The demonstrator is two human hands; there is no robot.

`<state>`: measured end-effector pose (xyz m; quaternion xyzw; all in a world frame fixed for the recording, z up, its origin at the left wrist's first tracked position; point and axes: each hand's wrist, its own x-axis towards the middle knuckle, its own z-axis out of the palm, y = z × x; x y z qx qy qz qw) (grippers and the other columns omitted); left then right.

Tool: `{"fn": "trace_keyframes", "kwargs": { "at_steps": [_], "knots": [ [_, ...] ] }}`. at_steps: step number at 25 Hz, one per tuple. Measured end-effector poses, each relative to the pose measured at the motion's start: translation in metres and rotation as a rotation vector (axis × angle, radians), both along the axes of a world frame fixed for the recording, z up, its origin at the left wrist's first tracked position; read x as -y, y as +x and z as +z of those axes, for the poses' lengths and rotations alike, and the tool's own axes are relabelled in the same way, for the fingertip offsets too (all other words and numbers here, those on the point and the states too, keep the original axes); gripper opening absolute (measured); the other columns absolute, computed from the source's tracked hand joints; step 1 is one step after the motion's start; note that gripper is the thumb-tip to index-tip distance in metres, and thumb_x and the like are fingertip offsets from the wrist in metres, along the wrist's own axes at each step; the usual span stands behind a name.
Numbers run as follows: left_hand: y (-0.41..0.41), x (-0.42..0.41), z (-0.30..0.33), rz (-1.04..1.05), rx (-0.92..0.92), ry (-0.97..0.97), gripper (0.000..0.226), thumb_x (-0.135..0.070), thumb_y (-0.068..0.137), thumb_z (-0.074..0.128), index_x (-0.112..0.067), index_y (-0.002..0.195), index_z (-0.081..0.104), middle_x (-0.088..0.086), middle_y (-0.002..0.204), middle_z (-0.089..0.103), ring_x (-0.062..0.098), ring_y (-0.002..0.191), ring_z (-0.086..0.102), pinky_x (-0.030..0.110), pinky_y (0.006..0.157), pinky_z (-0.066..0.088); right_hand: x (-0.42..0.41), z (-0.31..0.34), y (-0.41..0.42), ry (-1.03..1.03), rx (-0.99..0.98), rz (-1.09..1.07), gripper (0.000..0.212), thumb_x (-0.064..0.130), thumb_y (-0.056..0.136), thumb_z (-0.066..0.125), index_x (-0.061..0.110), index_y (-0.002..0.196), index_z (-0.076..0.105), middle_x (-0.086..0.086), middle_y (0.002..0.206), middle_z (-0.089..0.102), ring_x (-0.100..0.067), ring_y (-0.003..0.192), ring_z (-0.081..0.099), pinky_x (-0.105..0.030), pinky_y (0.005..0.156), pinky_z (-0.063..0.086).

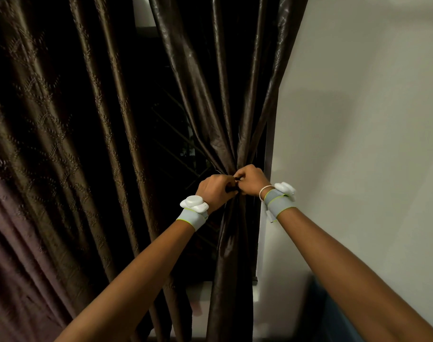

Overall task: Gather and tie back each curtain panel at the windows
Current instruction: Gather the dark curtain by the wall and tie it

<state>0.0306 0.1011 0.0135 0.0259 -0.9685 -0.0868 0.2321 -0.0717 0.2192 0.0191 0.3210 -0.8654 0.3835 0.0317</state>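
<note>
Head view: the left hand (216, 187) and right hand (251, 180) meet knuckle to knuckle, both curled tight on the gathered waist of the right curtain (231, 149), just beside the wall (358, 119). A second curtain (62, 144) hangs loose on the left.

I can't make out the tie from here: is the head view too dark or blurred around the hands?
Head view: dim overall; the left hand and right hand are sharp, the gathered curtain panel shows sheen, the tie between them lost in shadow; lower right corner is blurred.
</note>
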Motion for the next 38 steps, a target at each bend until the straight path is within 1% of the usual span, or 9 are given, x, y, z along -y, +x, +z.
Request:
{"fn": "trace_keyframes", "kwargs": {
  "at_steps": [7, 13, 16, 18, 21, 24, 30, 35, 38],
  "knots": [
    [-0.002, -0.003, -0.012, 0.036, 0.039, -0.006, 0.025, -0.039, 0.087, 0.060, -0.039, 0.112, 0.066, 0.003, 0.107, 0.070, 0.032, 0.104, 0.062, 0.038, 0.077, 0.050, -0.006, -0.008, 0.000, -0.213, 0.252, 0.050, 0.009, 0.011, 0.081, 0.073, 0.017, 0.088, 0.077, -0.006, 0.073, 0.067, -0.019, 0.071, 0.065, -0.027, 0.064, 0.055],
    [-0.012, -0.009, -0.024, 0.035, 0.014, 0.015, 0.025, -0.036, 0.090, 0.055, -0.034, 0.113, 0.065, 0.006, 0.108, 0.069, 0.036, 0.102, 0.061, 0.038, 0.075, 0.047, -0.010, -0.018, 0.005, -0.303, 0.423, 0.007, 0.018, 0.014, 0.089, 0.061, 0.021, 0.098, 0.075, -0.006, 0.092, 0.070, -0.016, 0.084, 0.065, -0.033, 0.071, 0.059],
    [-0.018, -0.003, -0.034, 0.055, 0.030, 0.143, 0.030, -0.035, 0.089, 0.053, -0.037, 0.117, 0.062, 0.006, 0.110, 0.068, 0.036, 0.105, 0.059, 0.038, 0.076, 0.047, -0.008, -0.017, 0.007, -0.366, 0.530, 0.007, 0.034, -0.001, 0.083, 0.050, 0.011, 0.105, 0.073, -0.007, 0.081, 0.065, -0.014, 0.070, 0.062, -0.034, 0.076, 0.059],
    [-0.021, 0.002, -0.039, 0.002, -0.004, 0.266, 0.030, -0.028, 0.089, 0.051, -0.031, 0.117, 0.060, 0.004, 0.107, 0.069, 0.033, 0.104, 0.060, 0.038, 0.076, 0.049, -0.009, -0.021, 0.005, -0.305, 0.412, 0.045, 0.039, -0.004, 0.078, 0.057, 0.008, 0.113, 0.070, -0.007, 0.079, 0.064, -0.011, 0.063, 0.059, -0.030, 0.077, 0.055],
    [-0.020, -0.001, -0.032, -0.126, -0.046, 0.550, 0.023, -0.009, 0.088, 0.051, -0.016, 0.107, 0.040, 0.008, 0.085, 0.067, 0.027, 0.077, 0.063, 0.034, 0.065, 0.045, -0.012, -0.028, 0.001, -0.165, 0.192, 0.092, 0.049, 0.001, 0.068, 0.075, 0.013, 0.115, 0.070, -0.007, 0.105, 0.072, -0.016, 0.093, 0.067, -0.032, 0.091, 0.053],
    [-0.020, 0.000, -0.020, -0.113, 0.000, 0.756, 0.026, -0.017, 0.087, 0.055, -0.021, 0.097, 0.031, 0.011, 0.082, 0.063, 0.027, 0.067, 0.057, 0.046, 0.069, 0.050, -0.013, -0.030, 0.003, -0.203, 0.070, 0.048, 0.036, 0.003, 0.072, 0.079, 0.008, 0.108, 0.073, -0.008, 0.104, 0.074, -0.015, 0.097, 0.069, -0.029, 0.093, 0.053],
    [-0.023, -0.009, 0.010, 0.188, 0.007, 0.194, 0.040, -0.052, 0.092, 0.048, -0.015, 0.089, 0.064, 0.015, 0.095, 0.068, 0.037, 0.092, 0.063, 0.033, 0.066, 0.044, -0.015, -0.031, 0.007, -0.184, -0.015, 0.088, 0.026, 0.001, 0.078, 0.072, 0.010, 0.102, 0.075, -0.003, 0.099, 0.075, -0.012, 0.099, 0.067, -0.034, 0.091, 0.056],
    [-0.037, -0.005, 0.015, 0.119, 0.117, 0.382, 0.038, -0.047, 0.088, 0.060, -0.011, 0.075, 0.066, 0.018, 0.090, 0.069, 0.038, 0.092, 0.064, 0.035, 0.071, 0.048, -0.028, -0.036, 0.006, -0.165, -0.104, 0.106, 0.026, 0.006, 0.079, 0.070, 0.015, 0.103, 0.076, 0.000, 0.100, 0.076, -0.013, 0.098, 0.069, -0.037, 0.091, 0.055],
    [-0.040, -0.008, 0.024, 0.162, 0.191, 0.373, 0.045, -0.050, 0.086, 0.063, -0.007, 0.098, 0.069, 0.018, 0.107, 0.068, 0.037, 0.103, 0.064, 0.035, 0.077, 0.049, -0.029, -0.036, 0.014, -0.104, -0.198, 0.131, 0.026, 0.012, 0.080, 0.064, 0.019, 0.103, 0.075, -0.002, 0.104, 0.075, -0.019, 0.104, 0.068, -0.037, 0.093, 0.054]
  ]
}}
